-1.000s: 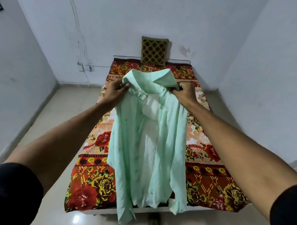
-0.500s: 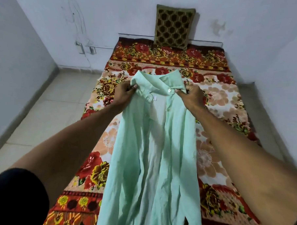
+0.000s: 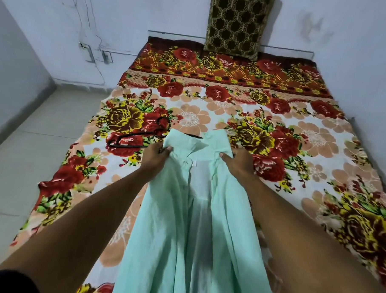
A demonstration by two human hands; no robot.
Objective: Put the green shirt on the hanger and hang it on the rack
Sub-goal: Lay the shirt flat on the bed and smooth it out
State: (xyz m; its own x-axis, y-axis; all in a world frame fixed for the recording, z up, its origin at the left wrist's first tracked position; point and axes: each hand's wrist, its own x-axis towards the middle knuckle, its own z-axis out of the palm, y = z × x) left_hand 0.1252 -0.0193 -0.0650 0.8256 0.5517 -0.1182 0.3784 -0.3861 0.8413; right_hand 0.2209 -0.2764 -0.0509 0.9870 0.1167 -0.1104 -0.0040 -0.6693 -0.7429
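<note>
Gripping a pale green shirt (image 3: 197, 224) by the collar, one hand at each shoulder, above a flower-print bedspread (image 3: 298, 133) in a bare white-walled room. Left hand (image 3: 154, 156) pinching the collar's left corner, thumb on top of the cloth; right hand (image 3: 239, 162) curled round the collar's right edge. Shirt unbuttoned, front open toward the camera, collar (image 3: 196, 143) spread between the two hands, body trailing down between the forearms and out past the bottom of the head view. Thin, slightly see-through fabric, falling in long soft folds, a small white label visible just inside the neck.

Lying flat on the bedspread just beyond the collar: a slim black hanger (image 3: 132, 141), hook toward the far side, its right half hidden under the cloth. Not yet inside the shirt, as far as can be told; neither hand touching it.

Judging by this single head view, an early stage: shirt picked up and opened out, collar brought close to the hanger, but threading of the hanger into the shoulders not done, and hanging not done either. No rack anywhere in sight, so placing that last step not possible from here.

Elsewhere: a brown patterned pillow (image 3: 237, 24) propped against the far wall, grey tiled floor (image 3: 33, 143) to the left of the bed.
</note>
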